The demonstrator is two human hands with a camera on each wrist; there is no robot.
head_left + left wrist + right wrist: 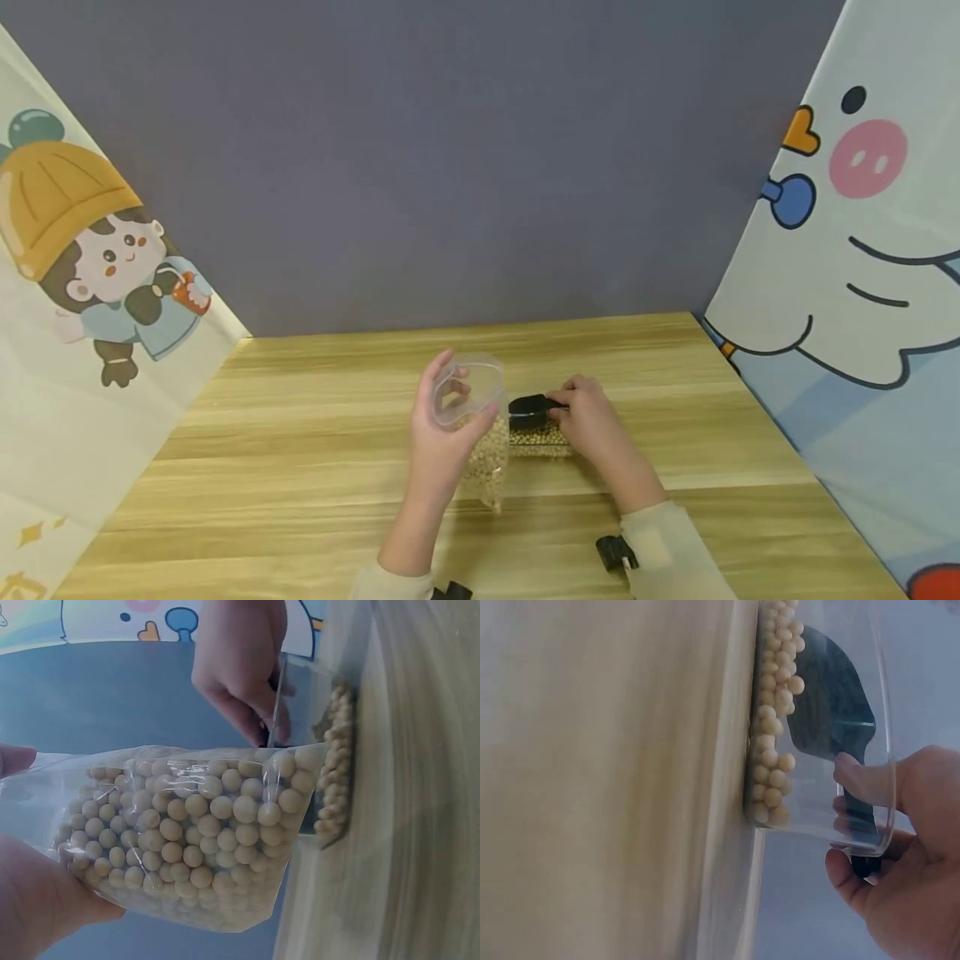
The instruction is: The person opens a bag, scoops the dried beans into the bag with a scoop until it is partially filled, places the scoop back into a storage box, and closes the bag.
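Observation:
My left hand [437,446] holds a clear plastic bag [489,467] by its wide-open mouth, fingers and thumb spread around the rim. Soybeans [202,832] fill the lower part of the bag, which hangs upright above the table. Just right of it stands a clear box [817,825] with a shallow layer of soybeans [776,690] along its bottom. With my right hand [594,425] I grip a black scoop [529,408] by its handle. The scoop's head is inside the box, over the beans; whether it carries any cannot be told.
The wood-grain table [300,467] spreads around both hands. A grey panel [465,167] rises at its back edge. Printed cartoon panels stand at the left [97,433] and the right [810,292].

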